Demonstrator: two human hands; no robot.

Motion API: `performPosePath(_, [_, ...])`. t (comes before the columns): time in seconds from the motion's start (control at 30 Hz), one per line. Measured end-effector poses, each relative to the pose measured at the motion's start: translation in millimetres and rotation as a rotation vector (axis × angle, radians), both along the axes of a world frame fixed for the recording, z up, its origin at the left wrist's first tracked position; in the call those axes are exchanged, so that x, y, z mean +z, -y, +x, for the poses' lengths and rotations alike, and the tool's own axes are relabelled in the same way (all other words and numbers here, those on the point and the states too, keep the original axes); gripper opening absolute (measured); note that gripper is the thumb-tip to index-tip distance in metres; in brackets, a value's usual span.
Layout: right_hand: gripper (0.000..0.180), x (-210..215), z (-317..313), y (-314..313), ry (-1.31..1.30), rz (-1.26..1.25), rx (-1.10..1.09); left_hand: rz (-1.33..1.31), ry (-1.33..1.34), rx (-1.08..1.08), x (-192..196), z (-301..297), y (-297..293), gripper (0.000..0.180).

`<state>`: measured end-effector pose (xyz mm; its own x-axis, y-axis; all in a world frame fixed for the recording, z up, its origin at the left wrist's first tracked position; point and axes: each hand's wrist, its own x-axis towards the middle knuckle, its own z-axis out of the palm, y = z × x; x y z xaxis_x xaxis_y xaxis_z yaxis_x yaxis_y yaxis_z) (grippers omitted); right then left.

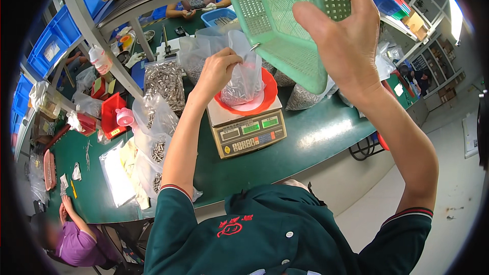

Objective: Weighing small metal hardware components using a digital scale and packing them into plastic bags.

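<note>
My right hand (346, 40) is closed on the rim of a green perforated plastic basket (288, 35), thumb on the near side. The basket is tilted, one corner pointing down over a clear plastic bag (243, 85). A small metal piece (254, 47) shows at that corner. Fingers pinched together, my left hand (218, 71) grips the bag's upper edge. Small metal parts fill the bag's bottom, which sits in an orange-red dish (272, 87). Beneath the dish is a digital weighing scale (249, 135) with lit green displays.
Bags of metal parts (164, 84) stand left of the scale, another bag (304, 98) right of it. A red bin (113, 114) and papers (116, 170) lie further left on the green table (316, 142). A person in purple (79, 244) sits at lower left; another's hands (188, 14) show opposite.
</note>
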<state>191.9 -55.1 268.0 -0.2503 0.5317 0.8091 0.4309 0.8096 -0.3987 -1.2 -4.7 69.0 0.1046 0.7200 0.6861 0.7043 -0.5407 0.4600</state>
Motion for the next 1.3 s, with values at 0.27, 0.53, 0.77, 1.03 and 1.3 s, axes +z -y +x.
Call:
performPosePath(0.27, [0.065, -18.8, 44.5, 1.4, -0.138, -0.063, 0.091, 0.007, -0.041, 0.011, -3.2, 1.1, -3.2, 0.015])
performPosePath(0.53, [0.046, -67.1, 174.6, 73.9, -0.935, -0.525, -0.290, -0.004, 0.037, 0.105, 9.5, 13.9, 21.6, 0.027])
performPosePath(0.77, [0.054, -149.9, 315.2, 56.7, -0.817, -0.853, -0.383, -0.046, 0.266, 0.296, -6.0, 31.5, 100.4, 0.023])
performPosePath(1.03, [0.053, -259.9, 412.5, -17.5, -0.832, -1.300, -0.280, -0.353, 0.279, 0.561, -56.3, 70.1, 170.3, 0.021])
performPosePath(1.3, [0.048, -348.0, 464.0, -104.9, -0.892, -1.616, -0.075, -0.307, 0.105, 0.665, -44.8, 159.1, 152.3, 0.023])
